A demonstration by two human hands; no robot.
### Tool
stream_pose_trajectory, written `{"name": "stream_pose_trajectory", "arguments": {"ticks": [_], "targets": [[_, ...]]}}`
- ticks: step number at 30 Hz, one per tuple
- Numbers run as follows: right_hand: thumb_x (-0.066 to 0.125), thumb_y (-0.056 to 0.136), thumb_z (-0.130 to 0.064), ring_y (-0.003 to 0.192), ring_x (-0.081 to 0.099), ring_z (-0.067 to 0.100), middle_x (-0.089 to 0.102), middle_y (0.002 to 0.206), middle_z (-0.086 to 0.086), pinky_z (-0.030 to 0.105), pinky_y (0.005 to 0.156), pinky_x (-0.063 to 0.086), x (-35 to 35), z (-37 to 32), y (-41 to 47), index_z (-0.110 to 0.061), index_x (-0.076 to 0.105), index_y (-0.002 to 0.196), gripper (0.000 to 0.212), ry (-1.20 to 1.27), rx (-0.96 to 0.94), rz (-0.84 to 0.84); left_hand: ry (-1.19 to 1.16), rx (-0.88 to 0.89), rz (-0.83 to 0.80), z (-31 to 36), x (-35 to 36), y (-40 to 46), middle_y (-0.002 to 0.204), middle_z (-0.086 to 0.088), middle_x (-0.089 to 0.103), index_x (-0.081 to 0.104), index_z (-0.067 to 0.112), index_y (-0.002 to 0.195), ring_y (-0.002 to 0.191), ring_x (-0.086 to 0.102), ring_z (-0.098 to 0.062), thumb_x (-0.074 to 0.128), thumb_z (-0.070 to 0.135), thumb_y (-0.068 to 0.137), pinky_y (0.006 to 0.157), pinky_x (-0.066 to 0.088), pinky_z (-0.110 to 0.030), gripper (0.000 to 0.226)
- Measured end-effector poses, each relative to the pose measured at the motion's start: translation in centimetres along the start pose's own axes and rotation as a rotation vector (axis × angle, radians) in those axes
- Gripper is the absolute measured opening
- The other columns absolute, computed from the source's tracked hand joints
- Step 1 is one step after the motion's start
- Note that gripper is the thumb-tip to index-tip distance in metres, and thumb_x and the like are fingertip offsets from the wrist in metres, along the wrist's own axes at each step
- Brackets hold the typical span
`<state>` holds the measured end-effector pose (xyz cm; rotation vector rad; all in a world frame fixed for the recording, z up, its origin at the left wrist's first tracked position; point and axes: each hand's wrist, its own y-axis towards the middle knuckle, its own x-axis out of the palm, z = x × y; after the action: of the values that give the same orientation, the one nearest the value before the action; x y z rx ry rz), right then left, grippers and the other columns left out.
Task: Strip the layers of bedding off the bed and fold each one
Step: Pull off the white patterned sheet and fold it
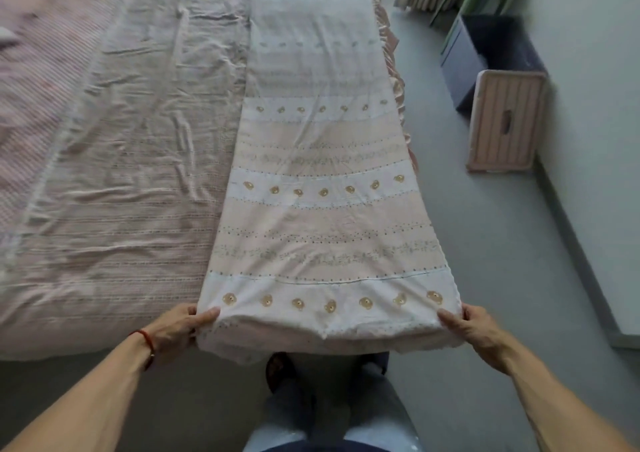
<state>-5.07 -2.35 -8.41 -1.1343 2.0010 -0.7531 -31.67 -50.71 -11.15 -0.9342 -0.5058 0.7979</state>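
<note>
1. Now, in the head view, you stand at the foot of the bed (104,181) with the bear-print sheet (318,188) already folded into a long strip along the bed's right edge, its near end hanging just over the foot
2. Your left hand (180,327) grips the strip's near left corner, thumb lying on top of the cloth and fingers curled beneath
3. Your right hand (467,327) pinches the near right corner the same way, thumb on top
4. To do this step well, I judge you should keep both corners level and the near edge taut, so the layers do not slide apart when you carry the end forward for the next fold
5. Match the corners squarely onto the far part of the strip; the ruffled bed skirt (398,81) beside it could catch the hem
6. Both forearms reach forward, well apart, wrists low, and a red cord bracelet (147,342) sits on the left wrist
7. The wrinkled pink under-sheet (145,133) is not yet stripped, so I judge the task is far from finished
</note>
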Motion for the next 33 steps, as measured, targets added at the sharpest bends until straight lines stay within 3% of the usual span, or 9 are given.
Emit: {"name": "stream_pose_trajectory", "arguments": {"ticks": [2, 7, 11, 14, 17, 21, 25, 29, 33], "targets": [[0.079, 0.070, -0.064, 0.077, 0.070, 0.012, 0.079, 0.094, 0.003, 0.023, 0.066, 0.054, -1.2, -1.0, -0.7, -0.008, 0.075, 0.103, 0.065, -0.050, -0.027, 0.036, -0.046, 0.053, 0.065, 1.1, -1.0, -1.0, 0.118, -0.031, 0.068, 0.069, -0.010, 0.112, 0.098, 0.072, -0.040, 0.073, 0.039, 0.085, 0.091, 0.059, -0.050, 0.056], [0.072, 0.094, -0.038, 0.077, 0.060, 0.020, 0.071, 0.095, 0.009, 0.032, 0.065, 0.049, -3.4, -6.1, -2.6, -0.014, 0.070, 0.093, 0.024, -0.177, -0.167, 0.222, -0.129, 0.212, 0.064, 5.5, -3.0, -2.5, 0.121, -0.025, 0.069, 0.072, 0.002, 0.115, 0.114, 0.064, -0.047, 0.071, 0.055, 0.083, 0.107, 0.044, -0.062, 0.062], [0.073, 0.087, -0.019, 0.099, 0.072, 0.031, 0.073, 0.116, 0.025, 0.031, 0.075, 0.064, -5.3, -9.3, -3.5, 0.010, 0.067, 0.115, 0.041, 0.198, -0.078, -0.046, -0.279, 0.226, -0.191, 8.1, -2.8, -3.8, 0.131, -0.024, 0.064, 0.066, -0.003, 0.125, 0.117, 0.065, -0.035, 0.089, 0.028, 0.074, 0.092, 0.058, -0.045, 0.064], [0.068, 0.090, -0.008, 0.090, 0.075, 0.026, 0.072, 0.118, 0.024, 0.030, 0.069, 0.062, -5.6, -9.9, -4.4, 0.013, 0.067, 0.115, 0.033, 0.161, -0.019, -0.152, -0.158, 0.188, -0.277, 7.8, -2.8, -3.6, 0.135, -0.033, 0.057, 0.060, -0.015, 0.125, 0.121, 0.062, -0.040, 0.087, 0.003, 0.070, 0.094, 0.058, -0.041, 0.063], [0.076, 0.086, -0.032, 0.098, 0.073, 0.028, 0.071, 0.122, 0.023, 0.034, 0.075, 0.063, -5.9, -9.6, -4.0, 0.008, 0.067, 0.121, 0.055, 0.131, -0.091, -0.069, -0.204, 0.231, -0.129, 8.0, -2.8, -3.4, 0.130, -0.031, 0.062, 0.062, -0.012, 0.124, 0.108, 0.068, -0.035, 0.077, 0.008, 0.083, 0.085, 0.061, -0.041, 0.048], [0.083, 0.036, -0.086, 0.082, 0.066, 0.026, 0.077, 0.094, 0.013, 0.036, 0.066, 0.053, -6.7, -9.9, -3.2, -0.003, 0.076, 0.103, 0.107, -0.098, -0.241, 0.099, -0.264, 0.332, -0.026, 9.6, -2.6, -4.2, 0.126, -0.020, 0.067, 0.063, 0.000, 0.126, 0.094, 0.072, -0.022, 0.061, 0.018, 0.089, 0.074, 0.063, -0.034, 0.041], [0.097, 0.050, -0.058, 0.095, 0.071, 0.029, 0.076, 0.112, 0.017, 0.041, 0.073, 0.061, -7.0, -10.7, -4.0, -0.002, 0.074, 0.114, 0.088, 0.046, -0.269, 0.027, -0.286, 0.371, -0.101, 10.3, -2.2, -5.7, 0.132, -0.015, 0.066, 0.059, 0.008, 0.133, 0.112, 0.069, -0.027, 0.053, 0.015, 0.100, 0.084, 0.062, -0.035, 0.034], [0.077, 0.080, -0.008, 0.103, 0.074, 0.026, 0.069, 0.127, 0.024, 0.031, 0.079, 0.063, -6.3, -9.2, -6.0, 0.009, 0.064, 0.125, 0.049, 0.201, -0.168, -0.180, -0.363, 0.347, -0.319, 7.6, -2.1, -6.1, 0.146, -0.008, 0.057, 0.045, 0.031, 0.147, 0.131, 0.057, -0.032, 0.055, -0.020, 0.089, 0.095, 0.057, -0.044, 0.078], [0.101, 0.055, -0.040, 0.101, 0.070, 0.034, 0.070, 0.120, 0.028, 0.039, 0.083, 0.062, -5.8, -6.1, -5.9, 0.007, 0.070, 0.118, 0.085, 0.102, -0.175, -0.113, -0.072, 0.318, -0.365, 4.2, -1.8, -6.0, 0.147, -0.014, 0.054, 0.035, 0.046, 0.151, 0.134, 0.052, -0.032, 0.081, -0.019, 0.070, 0.108, 0.045, -0.047, 0.114]]}}
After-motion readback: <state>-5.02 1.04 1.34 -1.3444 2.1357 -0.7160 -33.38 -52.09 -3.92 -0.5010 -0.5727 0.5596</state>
